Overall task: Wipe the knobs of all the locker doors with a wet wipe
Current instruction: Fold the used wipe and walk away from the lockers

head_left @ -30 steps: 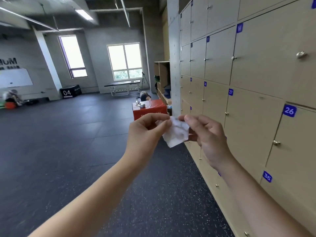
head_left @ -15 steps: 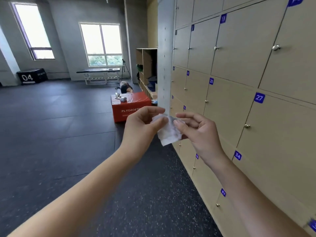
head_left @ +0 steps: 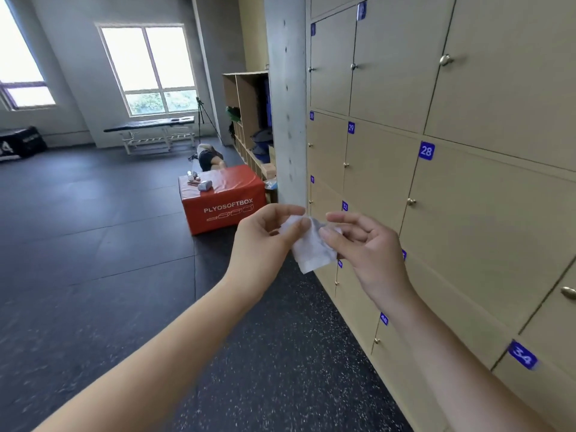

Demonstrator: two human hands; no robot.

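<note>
Only one cam, on my head, wide-angle, looking fwd and a bit down along the locker wall (head_left: 467, 198), which runs close by on my right and bends with the lens. My left hand (head_left: 265, 241) and right hand (head_left: 367, 247) sit mid-frame, near the lens, forearms coming in from the bottom edge. Dark floor (head_left: 109, 260) fills the left and bottom. Far end: window (head_left: 149, 67), well away. Red box (head_left: 223, 198) mid-distance, by the concrete pillar (head_left: 286, 104). No second view to share with.
</note>
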